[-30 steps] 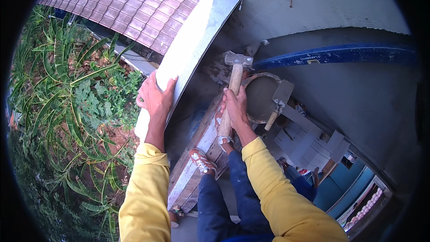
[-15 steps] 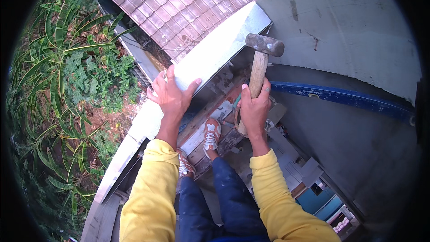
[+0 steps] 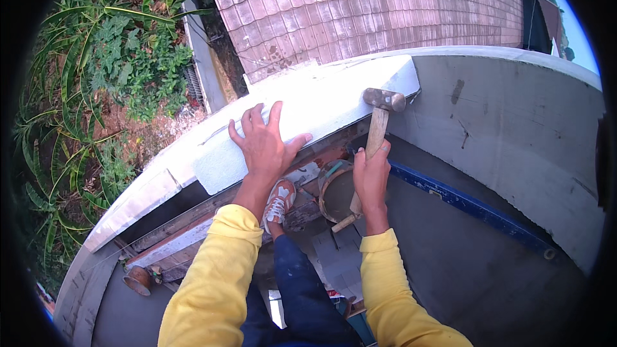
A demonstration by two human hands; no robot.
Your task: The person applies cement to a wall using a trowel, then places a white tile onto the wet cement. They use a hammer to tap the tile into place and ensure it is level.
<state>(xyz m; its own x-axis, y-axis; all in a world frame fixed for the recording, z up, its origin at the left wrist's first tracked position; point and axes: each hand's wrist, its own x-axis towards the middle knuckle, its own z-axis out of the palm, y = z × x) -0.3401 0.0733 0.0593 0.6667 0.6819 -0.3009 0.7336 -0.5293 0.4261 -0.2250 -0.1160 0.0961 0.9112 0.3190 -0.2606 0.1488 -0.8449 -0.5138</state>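
Note:
My right hand (image 3: 373, 186) is wrapped round the wooden handle of a sledgehammer (image 3: 379, 127), gripping it about midway. Its short metal head points up and sits close to the right end of a pale, brick-like block (image 3: 347, 93); whether the two touch I cannot tell. The block lies along the top of the wall, bright in the sunlight. My left hand (image 3: 265, 148) rests on the block's top and near edge, its fingers spread and the thumb stretched toward the right.
A round bucket (image 3: 323, 196) stands below the hammer, with wooden planks under my shoe (image 3: 279, 204). A long blue spirit level (image 3: 469, 205) leans by the grey plastered wall (image 3: 508, 109). Beyond are roof tiles (image 3: 360, 9) and plants (image 3: 122, 71). A small pot (image 3: 137, 281) lies lower left.
The view has swung, showing more of the wall, roof and block. The hammer now appears lower against the block's end, still in my right hand. My left hand stays on the block.

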